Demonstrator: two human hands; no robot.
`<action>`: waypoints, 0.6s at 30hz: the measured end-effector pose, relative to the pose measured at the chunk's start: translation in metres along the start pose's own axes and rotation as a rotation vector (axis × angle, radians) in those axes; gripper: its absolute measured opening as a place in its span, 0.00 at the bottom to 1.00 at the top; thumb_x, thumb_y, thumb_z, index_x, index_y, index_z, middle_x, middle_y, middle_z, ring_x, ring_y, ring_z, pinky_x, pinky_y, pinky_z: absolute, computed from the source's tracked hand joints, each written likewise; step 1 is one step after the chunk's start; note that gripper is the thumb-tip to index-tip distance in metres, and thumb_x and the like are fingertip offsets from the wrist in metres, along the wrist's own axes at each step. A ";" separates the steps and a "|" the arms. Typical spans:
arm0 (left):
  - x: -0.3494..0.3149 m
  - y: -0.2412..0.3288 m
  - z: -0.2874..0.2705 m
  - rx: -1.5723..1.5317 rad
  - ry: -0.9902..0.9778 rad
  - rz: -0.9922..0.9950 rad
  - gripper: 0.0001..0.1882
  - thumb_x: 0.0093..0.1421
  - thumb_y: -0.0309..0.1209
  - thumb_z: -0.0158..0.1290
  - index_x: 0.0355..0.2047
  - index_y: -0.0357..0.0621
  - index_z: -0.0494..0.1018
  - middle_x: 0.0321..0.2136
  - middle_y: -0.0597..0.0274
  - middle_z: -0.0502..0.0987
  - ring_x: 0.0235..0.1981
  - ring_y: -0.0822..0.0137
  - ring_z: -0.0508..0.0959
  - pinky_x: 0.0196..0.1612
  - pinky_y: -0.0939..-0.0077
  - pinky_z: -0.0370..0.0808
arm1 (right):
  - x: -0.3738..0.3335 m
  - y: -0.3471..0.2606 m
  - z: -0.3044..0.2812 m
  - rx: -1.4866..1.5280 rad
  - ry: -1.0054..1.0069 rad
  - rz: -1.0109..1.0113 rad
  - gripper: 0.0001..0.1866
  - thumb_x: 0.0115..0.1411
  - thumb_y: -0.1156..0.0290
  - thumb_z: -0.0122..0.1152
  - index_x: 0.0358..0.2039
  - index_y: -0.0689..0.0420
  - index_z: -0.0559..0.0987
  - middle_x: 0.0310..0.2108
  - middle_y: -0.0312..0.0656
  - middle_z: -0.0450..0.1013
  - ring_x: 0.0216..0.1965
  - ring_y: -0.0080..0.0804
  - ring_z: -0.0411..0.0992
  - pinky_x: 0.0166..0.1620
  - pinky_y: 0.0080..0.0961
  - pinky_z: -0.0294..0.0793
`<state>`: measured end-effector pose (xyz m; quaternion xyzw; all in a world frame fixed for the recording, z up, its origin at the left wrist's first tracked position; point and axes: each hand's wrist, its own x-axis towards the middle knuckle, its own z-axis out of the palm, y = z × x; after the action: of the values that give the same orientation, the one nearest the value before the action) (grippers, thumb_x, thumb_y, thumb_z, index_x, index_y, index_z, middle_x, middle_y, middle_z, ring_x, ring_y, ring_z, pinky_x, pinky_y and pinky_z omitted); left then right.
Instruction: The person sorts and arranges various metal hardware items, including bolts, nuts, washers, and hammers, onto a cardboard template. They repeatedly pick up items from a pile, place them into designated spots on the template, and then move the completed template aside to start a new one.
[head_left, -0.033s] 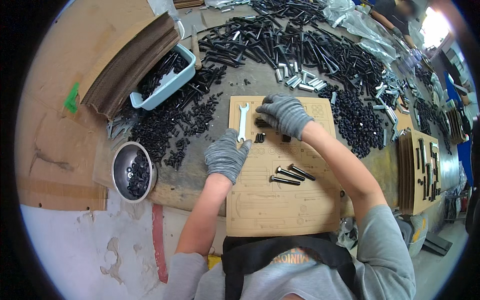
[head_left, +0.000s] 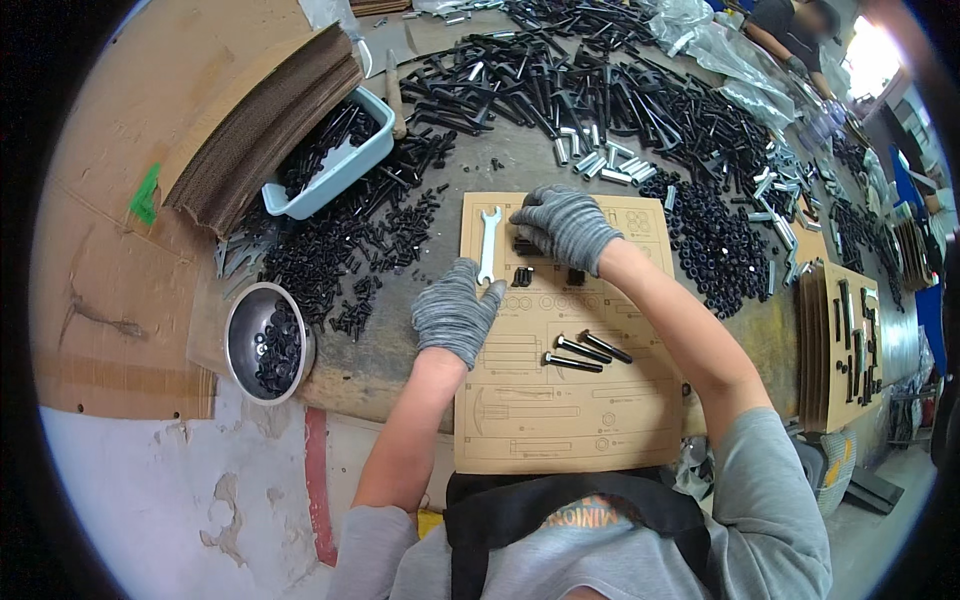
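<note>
A brown cardboard sheet (head_left: 560, 425) printed with part outlines lies in front of me. My left hand (head_left: 455, 312), in a grey knit glove, rests at its left edge with the thumb spread from the fingers, holding nothing. Over the upper part of the sheet, my gloved right hand (head_left: 567, 228) has its fingers curled down; what they pinch is hidden. Short black bolts (head_left: 524, 246) show just below those fingers. Between the hands lies an open-end wrench (head_left: 489, 245). Small black screws (head_left: 522, 277) and dark small parts (head_left: 576, 277) sit lower. Three long black bolts (head_left: 582, 350) lie mid-sheet.
Loose black screws (head_left: 345, 255), a blue bin (head_left: 335, 180) and a steel bowl (head_left: 268, 345) are on the left. Black nuts (head_left: 715, 245), silver sleeves (head_left: 620, 170) and long black parts (head_left: 560, 80) spread beyond. Filled cards (head_left: 845, 350) stack at right. Another person (head_left: 785, 40) works far right.
</note>
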<state>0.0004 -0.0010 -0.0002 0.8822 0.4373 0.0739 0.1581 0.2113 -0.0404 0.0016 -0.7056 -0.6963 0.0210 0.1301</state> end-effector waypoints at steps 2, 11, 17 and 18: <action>0.001 0.000 0.002 0.002 -0.006 -0.007 0.21 0.54 0.49 0.57 0.40 0.48 0.73 0.22 0.54 0.79 0.27 0.54 0.80 0.35 0.60 0.75 | 0.009 0.003 0.009 0.028 -0.021 -0.018 0.12 0.57 0.62 0.58 0.39 0.49 0.82 0.40 0.45 0.75 0.42 0.45 0.73 0.46 0.36 0.73; 0.006 -0.011 0.014 -0.032 0.020 -0.016 0.19 0.55 0.47 0.56 0.38 0.47 0.73 0.21 0.54 0.78 0.26 0.53 0.79 0.34 0.59 0.75 | 0.020 0.007 0.019 0.058 0.057 -0.082 0.12 0.54 0.68 0.60 0.39 0.49 0.83 0.37 0.45 0.76 0.37 0.45 0.74 0.43 0.37 0.73; 0.001 -0.013 0.008 0.011 0.085 -0.024 0.21 0.53 0.51 0.58 0.37 0.47 0.74 0.24 0.53 0.79 0.26 0.53 0.79 0.34 0.60 0.75 | 0.011 0.002 0.010 0.035 0.094 -0.051 0.13 0.57 0.60 0.56 0.40 0.49 0.81 0.33 0.44 0.77 0.35 0.46 0.75 0.39 0.38 0.74; -0.001 -0.014 0.002 -0.051 0.110 -0.010 0.20 0.53 0.49 0.59 0.36 0.47 0.75 0.23 0.54 0.78 0.26 0.54 0.79 0.34 0.62 0.75 | 0.004 0.001 0.001 0.061 0.130 -0.012 0.13 0.58 0.61 0.54 0.40 0.50 0.81 0.33 0.44 0.76 0.35 0.46 0.74 0.38 0.38 0.74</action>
<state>-0.0104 0.0060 -0.0068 0.8703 0.4475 0.1329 0.1568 0.2125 -0.0364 0.0008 -0.6969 -0.6897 -0.0046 0.1965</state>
